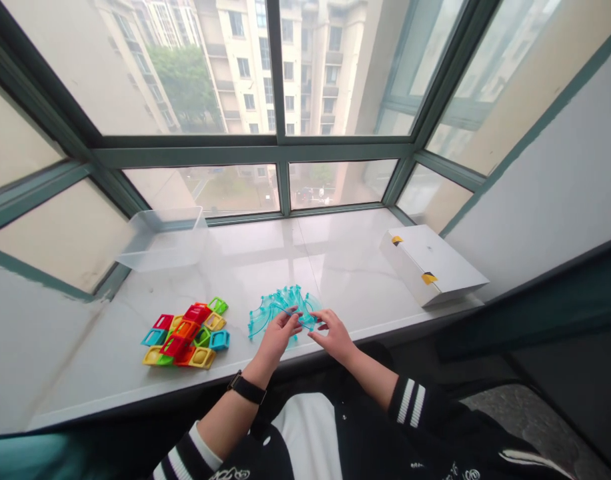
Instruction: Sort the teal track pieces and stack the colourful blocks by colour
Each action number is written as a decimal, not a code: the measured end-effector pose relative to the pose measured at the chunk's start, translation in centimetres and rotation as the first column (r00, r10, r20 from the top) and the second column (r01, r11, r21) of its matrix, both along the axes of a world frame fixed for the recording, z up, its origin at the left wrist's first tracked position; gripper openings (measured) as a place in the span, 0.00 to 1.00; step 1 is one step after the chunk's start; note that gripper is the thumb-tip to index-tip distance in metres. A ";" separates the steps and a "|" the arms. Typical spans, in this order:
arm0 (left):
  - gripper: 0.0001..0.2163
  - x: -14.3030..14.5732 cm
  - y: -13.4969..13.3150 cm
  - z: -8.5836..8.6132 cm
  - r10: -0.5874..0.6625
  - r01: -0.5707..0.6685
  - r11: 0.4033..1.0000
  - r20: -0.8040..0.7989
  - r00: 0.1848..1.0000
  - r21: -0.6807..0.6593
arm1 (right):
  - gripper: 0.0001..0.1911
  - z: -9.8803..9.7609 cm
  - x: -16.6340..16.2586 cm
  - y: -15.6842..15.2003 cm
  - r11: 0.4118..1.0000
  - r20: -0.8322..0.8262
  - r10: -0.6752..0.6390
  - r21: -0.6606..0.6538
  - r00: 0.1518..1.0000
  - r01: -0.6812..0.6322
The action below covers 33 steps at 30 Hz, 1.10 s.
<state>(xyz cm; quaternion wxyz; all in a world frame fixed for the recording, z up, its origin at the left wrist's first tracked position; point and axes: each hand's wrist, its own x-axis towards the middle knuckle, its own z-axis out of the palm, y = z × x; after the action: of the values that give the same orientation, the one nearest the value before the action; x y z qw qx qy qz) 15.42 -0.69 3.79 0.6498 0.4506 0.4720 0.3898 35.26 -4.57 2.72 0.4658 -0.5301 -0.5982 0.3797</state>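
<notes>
A pile of clear turquoise plastic pieces (pixel 273 305), curved and thin with small knobs on their ends, lies near the front edge of the sill. Over its right part, my left hand (pixel 281 331) pinches one such turquoise piece between thumb and fingers. My right hand (pixel 334 335) faces it, thumb and fingers curled around the right end of a turquoise piece. Whether both hands grip the same piece is hard to tell against the pile. Left of the pile sits a heap of coloured plastic blocks (pixel 188 335) in red, yellow, green, blue and orange, some with open frames.
A clear plastic bin (pixel 165 260) stands at the back left of the white marbled sill (pixel 353 267). At the right is a white box (pixel 438 260) with two yellow-and-black tabs. Green-framed windows (pixel 235 155) enclose the sill, and its front edge runs just before my body.
</notes>
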 end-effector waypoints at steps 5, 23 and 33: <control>0.32 -1.0 0.5 -0.6 0.002 0.020 0.990 -0.158 0.987 0.139 | 0.23 -0.5 1.6 0.2 0.997 0.056 -0.064 0.034 0.996 0.062; 0.27 -14.2 -2.9 -5.1 0.326 0.178 0.833 -0.725 0.607 0.524 | 0.23 -6.1 17.9 6.9 0.754 0.414 -0.594 -0.014 0.690 0.657; 0.27 -12.8 -2.5 -4.3 0.277 0.164 0.861 -0.715 0.642 0.481 | 0.22 -7.6 17.9 10.8 0.740 0.613 -0.504 -0.057 0.608 0.671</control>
<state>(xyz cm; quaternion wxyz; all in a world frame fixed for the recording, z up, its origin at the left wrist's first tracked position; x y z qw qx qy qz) 2.66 -3.16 -0.48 0.2342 0.7098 0.5965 0.2925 53.18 6.26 -4.88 0.2877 -0.8452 -0.4365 0.1110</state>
